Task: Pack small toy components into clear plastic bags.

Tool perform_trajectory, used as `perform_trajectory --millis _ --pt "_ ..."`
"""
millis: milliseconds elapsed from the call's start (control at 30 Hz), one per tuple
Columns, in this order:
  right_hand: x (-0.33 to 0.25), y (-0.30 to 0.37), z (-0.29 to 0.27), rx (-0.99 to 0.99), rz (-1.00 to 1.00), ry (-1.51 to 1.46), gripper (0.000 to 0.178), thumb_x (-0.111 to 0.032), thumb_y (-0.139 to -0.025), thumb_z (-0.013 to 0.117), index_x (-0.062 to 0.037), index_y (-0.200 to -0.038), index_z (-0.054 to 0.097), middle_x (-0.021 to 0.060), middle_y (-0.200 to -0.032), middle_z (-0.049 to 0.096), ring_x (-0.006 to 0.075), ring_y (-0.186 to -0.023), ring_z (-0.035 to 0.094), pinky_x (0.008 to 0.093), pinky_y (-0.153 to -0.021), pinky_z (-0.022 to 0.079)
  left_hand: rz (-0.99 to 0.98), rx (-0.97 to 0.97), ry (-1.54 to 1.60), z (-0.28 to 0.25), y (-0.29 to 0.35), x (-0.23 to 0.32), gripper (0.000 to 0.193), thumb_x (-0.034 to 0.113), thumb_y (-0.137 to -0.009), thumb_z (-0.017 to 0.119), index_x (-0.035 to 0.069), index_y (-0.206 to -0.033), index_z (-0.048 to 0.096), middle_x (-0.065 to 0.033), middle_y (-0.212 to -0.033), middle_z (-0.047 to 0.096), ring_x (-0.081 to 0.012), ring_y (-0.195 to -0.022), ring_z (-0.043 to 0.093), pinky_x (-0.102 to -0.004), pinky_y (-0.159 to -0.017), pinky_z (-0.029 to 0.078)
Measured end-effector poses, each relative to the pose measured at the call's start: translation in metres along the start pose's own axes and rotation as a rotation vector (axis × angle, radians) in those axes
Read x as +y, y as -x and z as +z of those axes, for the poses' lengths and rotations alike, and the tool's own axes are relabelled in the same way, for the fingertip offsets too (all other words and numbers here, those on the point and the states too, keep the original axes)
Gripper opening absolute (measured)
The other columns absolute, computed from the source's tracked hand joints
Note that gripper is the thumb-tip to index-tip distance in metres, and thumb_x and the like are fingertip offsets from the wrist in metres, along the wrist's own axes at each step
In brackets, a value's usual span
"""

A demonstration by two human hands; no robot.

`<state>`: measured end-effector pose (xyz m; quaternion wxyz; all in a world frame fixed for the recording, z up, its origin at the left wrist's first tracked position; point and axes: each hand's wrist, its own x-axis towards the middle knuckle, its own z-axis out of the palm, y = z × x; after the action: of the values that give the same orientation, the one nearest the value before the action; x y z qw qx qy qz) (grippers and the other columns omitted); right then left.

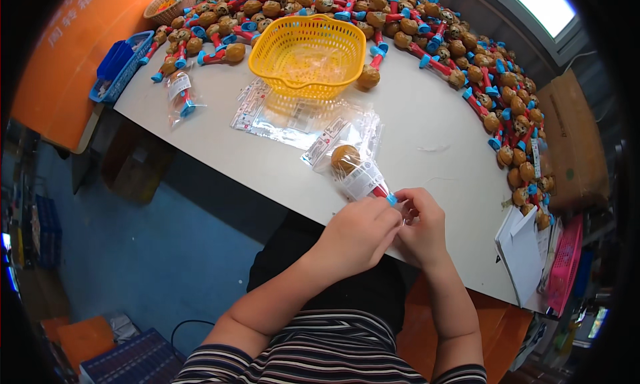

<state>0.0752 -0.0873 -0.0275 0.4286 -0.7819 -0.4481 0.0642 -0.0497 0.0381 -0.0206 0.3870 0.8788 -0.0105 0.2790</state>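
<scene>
A toy with a round brown head, red stem and blue end lies inside a clear plastic bag [363, 179] near the table's front edge. The bag carries a white printed label. At its lower end, by the blue tip, my left hand [360, 232] has its fingers closed on the plastic. My right hand [421, 225] pinches the same end from the other side, thumb and fingers bent together. The fingers hide part of the bag's end. Just beyond lies a spread of flat clear bags [293, 121].
A yellow basket [310, 91] stands beyond the flat bags. Many loose toys [460, 54] heap along the far and right edges. One bagged toy [181, 97] lies at left, near a blue basket [127, 74]. Papers [519, 254] and a pink basket [567, 264] are at right.
</scene>
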Motion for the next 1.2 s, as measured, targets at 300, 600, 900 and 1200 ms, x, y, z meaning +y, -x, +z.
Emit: perform_trajectory --millis 300,600,900,1200 --pt "0.002 0.001 0.019 0.129 0.025 -0.015 0.03 -0.009 -0.074 0.082 -0.0019 -0.095 0.061 0.0047 -0.083 0.059 0.0133 -0.067 0.056 0.026 -0.06 0.048 -0.051 0.102 -0.163 0.013 0.0 0.0 0.044 0.017 -0.084 0.072 0.006 -0.124 0.059 -0.0167 -0.132 0.054 -0.039 -0.121 0.052 -0.0522 -0.103 0.037" --pt "-0.006 -0.003 -0.034 -0.244 0.485 -0.415 0.021 -0.01 -0.088 0.071 0.0054 -0.101 0.065 0.0098 -0.087 0.07 0.0125 -0.073 0.066 0.0233 -0.067 0.053 -0.048 0.346 -0.146 0.004 0.014 -0.003 0.026 0.006 -0.079 0.074 0.005 -0.104 0.069 -0.0131 -0.118 0.067 -0.0354 -0.11 0.063 -0.0474 -0.101 0.043" --pt "-0.003 0.001 -0.04 -0.375 0.75 -0.68 0.022 -0.013 -0.097 0.061 0.007 -0.103 0.067 0.0115 -0.09 0.071 0.013 -0.08 0.069 0.0234 -0.07 0.058 -0.061 0.263 -0.227 0.038 0.017 0.016 0.02 0.009 -0.075 0.077 0.007 -0.093 0.069 -0.0031 -0.086 0.06 -0.0232 -0.081 0.058 -0.0363 -0.071 0.04" --pt "-0.01 0.011 -0.027 -0.275 0.757 -0.751 0.022 -0.014 -0.099 0.057 0.0062 -0.102 0.066 0.0103 -0.088 0.069 0.0155 -0.078 0.07 0.0269 -0.071 0.059 -0.085 0.272 -0.288 0.053 0.019 0.012 0.019 0.007 -0.076 0.073 0.006 -0.093 0.065 -0.0039 -0.089 0.06 -0.0243 -0.086 0.057 -0.0375 -0.076 0.04"
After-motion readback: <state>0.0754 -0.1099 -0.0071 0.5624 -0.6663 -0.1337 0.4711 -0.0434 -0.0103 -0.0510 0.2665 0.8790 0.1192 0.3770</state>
